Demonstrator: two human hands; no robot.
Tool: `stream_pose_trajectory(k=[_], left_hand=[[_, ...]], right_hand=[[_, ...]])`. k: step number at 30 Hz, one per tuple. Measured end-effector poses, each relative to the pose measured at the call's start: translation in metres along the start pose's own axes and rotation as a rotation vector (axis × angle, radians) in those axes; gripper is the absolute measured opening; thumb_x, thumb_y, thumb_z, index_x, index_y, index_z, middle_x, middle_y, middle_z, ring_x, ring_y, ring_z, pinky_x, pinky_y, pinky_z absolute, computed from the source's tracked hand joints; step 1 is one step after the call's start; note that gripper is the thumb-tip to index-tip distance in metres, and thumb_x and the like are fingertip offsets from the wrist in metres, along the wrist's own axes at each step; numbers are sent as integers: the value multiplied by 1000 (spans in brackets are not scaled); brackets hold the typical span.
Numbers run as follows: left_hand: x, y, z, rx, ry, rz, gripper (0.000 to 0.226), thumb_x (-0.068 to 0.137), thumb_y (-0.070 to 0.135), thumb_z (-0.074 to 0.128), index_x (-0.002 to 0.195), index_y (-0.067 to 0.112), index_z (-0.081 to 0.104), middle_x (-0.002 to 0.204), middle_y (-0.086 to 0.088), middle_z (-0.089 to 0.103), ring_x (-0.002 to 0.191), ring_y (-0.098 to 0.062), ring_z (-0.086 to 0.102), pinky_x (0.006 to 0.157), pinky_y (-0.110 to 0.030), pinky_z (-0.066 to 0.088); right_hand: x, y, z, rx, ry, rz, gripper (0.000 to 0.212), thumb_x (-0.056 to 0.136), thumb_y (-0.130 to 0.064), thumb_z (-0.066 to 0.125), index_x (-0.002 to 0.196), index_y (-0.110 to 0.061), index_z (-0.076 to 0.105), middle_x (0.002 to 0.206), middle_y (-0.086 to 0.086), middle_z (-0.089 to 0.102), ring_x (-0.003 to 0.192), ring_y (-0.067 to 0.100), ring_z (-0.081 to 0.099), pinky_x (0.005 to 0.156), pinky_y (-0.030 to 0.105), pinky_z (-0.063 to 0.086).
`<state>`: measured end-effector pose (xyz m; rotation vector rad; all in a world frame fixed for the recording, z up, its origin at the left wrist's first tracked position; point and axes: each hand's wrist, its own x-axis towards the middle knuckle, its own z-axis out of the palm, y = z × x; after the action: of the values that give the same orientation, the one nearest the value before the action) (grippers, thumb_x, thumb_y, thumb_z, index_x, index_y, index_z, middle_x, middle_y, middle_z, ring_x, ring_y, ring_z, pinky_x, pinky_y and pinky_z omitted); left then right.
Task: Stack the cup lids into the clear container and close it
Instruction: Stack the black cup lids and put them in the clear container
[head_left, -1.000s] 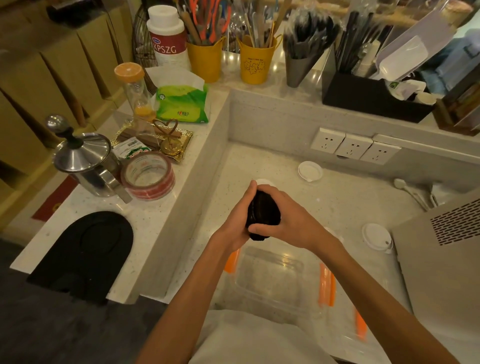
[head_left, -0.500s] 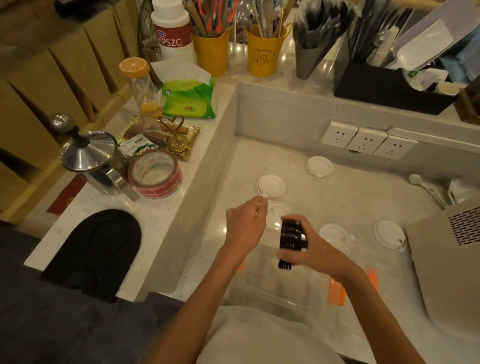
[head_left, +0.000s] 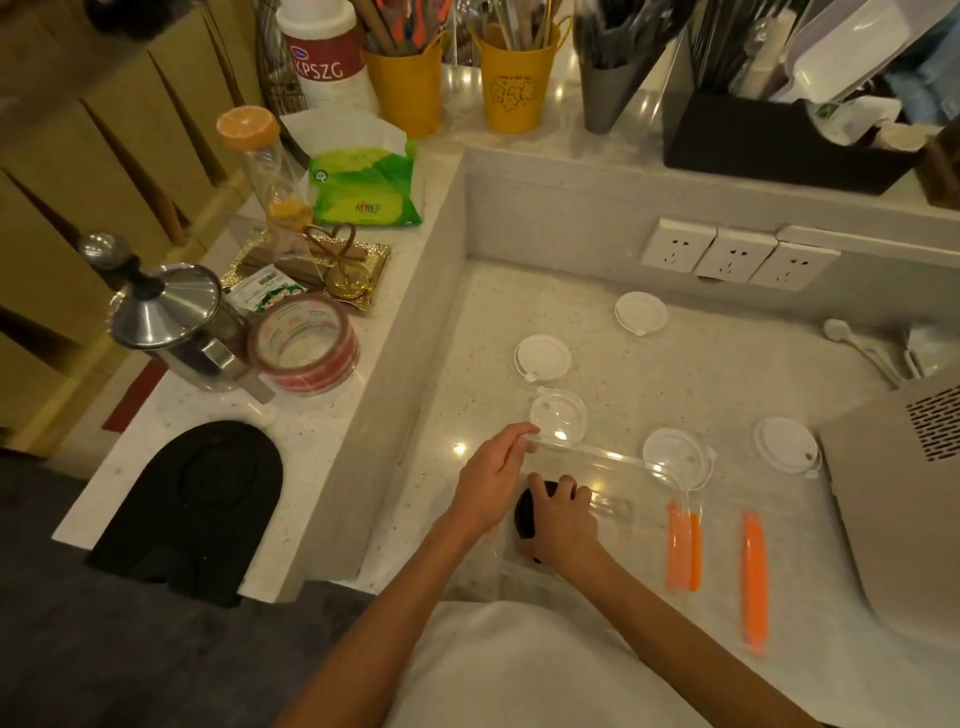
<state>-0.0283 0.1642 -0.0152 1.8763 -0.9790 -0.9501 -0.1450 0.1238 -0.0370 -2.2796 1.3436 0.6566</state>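
Observation:
The clear container (head_left: 631, 470) with orange clips stands on the sunken counter in front of me. Inside it, at its left end, my right hand (head_left: 563, 525) grips a stack of black cup lids (head_left: 525, 512). At the container's far left corner, my left hand (head_left: 491, 480) pinches the rim. Three white lids (head_left: 543, 357) (head_left: 640, 313) (head_left: 787, 446) lie loose on the counter. Two clear lids (head_left: 558, 415) (head_left: 675, 457) rest just beyond the container. The container's flat cover with an orange clip (head_left: 753, 577) lies to the right.
A raised ledge on the left holds a tape roll (head_left: 304, 345), a steel pot (head_left: 166, 317) and a black mat (head_left: 200, 499). Wall sockets (head_left: 735, 254) face the counter. A grey machine (head_left: 904, 493) stands at the right, and a white spoon (head_left: 857, 348) lies behind it.
My right hand has carried the black lid stack down into the container. My left hand let go of the stack and took hold of the container's rim.

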Motion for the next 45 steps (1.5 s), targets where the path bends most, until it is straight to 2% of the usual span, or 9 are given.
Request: stream_pose_trajectory(k=[5, 9, 12, 17, 26, 32, 35, 40, 45], left_hand=[[0, -1, 1, 6, 17, 8, 29, 108, 37, 35, 126, 44, 58, 113, 13, 70, 111, -2, 62, 94, -29, 49], [0, -2, 1, -20, 20, 13, 31, 109, 35, 36, 128, 39, 60, 112, 11, 70, 110, -6, 63, 99, -36, 51], [-1, -1, 1, -28, 26, 20, 32, 108, 35, 36, 130, 36, 60, 112, 10, 70, 111, -8, 63, 100, -40, 51], [1, -3, 1, -38, 25, 19, 32, 108, 36, 36, 130, 35, 60, 113, 12, 70, 111, -8, 63, 101, -42, 51], [3, -4, 2, -52, 27, 0, 34, 105, 42, 34, 127, 41, 60, 111, 17, 70, 110, -5, 63, 100, -43, 52], [2, -2, 2, -57, 28, -10, 35, 103, 47, 33, 125, 42, 60, 109, 17, 70, 110, -5, 63, 101, -42, 52], [2, -2, 2, -58, 31, -17, 34, 103, 47, 34, 125, 42, 59, 109, 18, 70, 110, -4, 63, 101, -42, 52], [2, -1, 1, -61, 33, -29, 34, 103, 47, 34, 125, 42, 59, 109, 19, 69, 111, -6, 63, 102, -44, 52], [1, -1, 2, -72, 35, -36, 35, 103, 47, 34, 125, 40, 60, 109, 18, 69, 112, -7, 62, 103, -44, 51]], right_hand=[[-2, 2, 2, 67, -51, -19, 112, 65, -66, 74, 151, -33, 11, 142, 18, 25, 128, 41, 30, 106, 44, 38], [-8, 17, -2, 243, -98, -99, 111, 73, -56, 74, 155, -40, 0, 154, 13, 13, 137, 43, 25, 111, 50, 33], [-12, 36, -5, 404, -123, -154, 98, 82, -43, 73, 156, -38, 10, 158, 8, 11, 142, 36, 28, 115, 47, 35], [-16, 51, -11, 453, -77, -213, 75, 87, -20, 70, 150, -33, 31, 149, 6, 35, 131, 26, 44, 109, 35, 40], [-14, 42, -9, 571, -33, -105, 71, 81, -23, 77, 140, -33, 38, 134, 7, 47, 116, 26, 55, 100, 37, 48], [-14, 42, -6, 567, -41, -67, 75, 78, -29, 80, 139, -32, 35, 136, 7, 48, 117, 28, 57, 101, 39, 50], [-17, 41, -5, 415, -4, -98, 79, 80, -36, 77, 145, -32, 31, 142, 7, 43, 121, 30, 54, 100, 41, 50], [-18, 41, -2, 355, 37, -191, 81, 79, -22, 78, 146, -33, 33, 145, 5, 40, 127, 29, 48, 104, 40, 48], [-16, 41, -3, 362, 24, -163, 81, 77, -28, 79, 144, -33, 34, 142, 5, 42, 123, 28, 51, 101, 41, 50]])
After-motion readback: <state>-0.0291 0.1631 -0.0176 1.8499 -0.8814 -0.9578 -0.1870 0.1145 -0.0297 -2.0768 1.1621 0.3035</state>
